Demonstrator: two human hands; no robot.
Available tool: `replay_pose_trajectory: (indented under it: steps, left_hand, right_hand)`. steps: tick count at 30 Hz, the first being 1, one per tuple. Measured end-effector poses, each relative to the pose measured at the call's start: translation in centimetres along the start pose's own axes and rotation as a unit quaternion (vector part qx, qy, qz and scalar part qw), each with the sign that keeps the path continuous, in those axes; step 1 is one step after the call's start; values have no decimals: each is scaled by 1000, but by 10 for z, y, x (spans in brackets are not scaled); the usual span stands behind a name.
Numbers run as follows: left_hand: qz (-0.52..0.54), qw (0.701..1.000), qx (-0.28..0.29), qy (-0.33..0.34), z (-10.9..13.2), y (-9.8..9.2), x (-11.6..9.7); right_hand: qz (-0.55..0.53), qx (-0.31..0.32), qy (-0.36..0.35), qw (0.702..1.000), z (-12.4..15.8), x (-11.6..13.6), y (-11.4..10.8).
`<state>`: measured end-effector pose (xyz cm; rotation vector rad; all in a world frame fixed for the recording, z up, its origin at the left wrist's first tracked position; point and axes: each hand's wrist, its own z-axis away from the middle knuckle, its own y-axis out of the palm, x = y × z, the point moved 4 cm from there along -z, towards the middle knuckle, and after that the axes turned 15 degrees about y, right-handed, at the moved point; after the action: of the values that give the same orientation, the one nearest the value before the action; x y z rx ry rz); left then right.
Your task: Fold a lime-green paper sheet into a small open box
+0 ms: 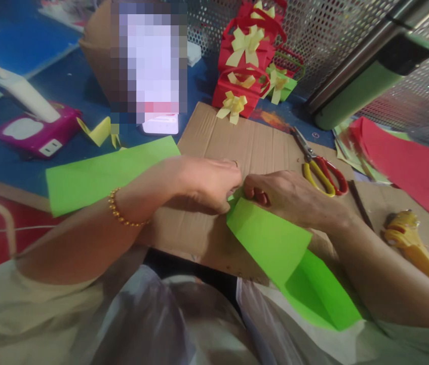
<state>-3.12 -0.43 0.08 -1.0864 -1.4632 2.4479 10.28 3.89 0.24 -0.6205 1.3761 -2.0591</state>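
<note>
My left hand [202,183] and my right hand [286,195] meet over a brown cardboard sheet [260,147]. Both pinch the top end of a folded green paper [271,243], which runs down towards my lap. My left wrist carries a gold bead bracelet [121,215]. A second, flat green paper sheet [100,172] lies to the left, partly under my left forearm.
Red-and-yellow scissors [322,170] lie on the cardboard at the right. A yellow glue gun [414,241] and red paper [400,162] sit far right. Red and green paper bags with yellow bows [250,66] stand at the back. A magenta box [34,133] is at left.
</note>
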Motion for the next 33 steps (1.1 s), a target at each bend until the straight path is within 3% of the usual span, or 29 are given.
replay_pose_trajectory:
  steps: [5, 11, 15, 25, 33]
  left_hand:
    - [13, 1000, -19, -9, 0, -3, 6]
    - [45, 994, -98, 20, -5, -13, 12]
    - [44, 992, -116, -19, -8, -12, 11]
    - [110, 989, -81, -54, -14, -3, 28]
    - [134, 986, -54, -81, -16, -10, 32]
  right_hand:
    - [-9, 11, 15, 1000, -2, 0, -1]
    - [-15, -19, 13, 1000, -8, -5, 5]
    - [-28, -44, 2, 999, -11, -5, 4]
    - [-110, -27, -54, 992, -14, -7, -4]
    - [-159, -8, -68, 985, -18, -8, -6]
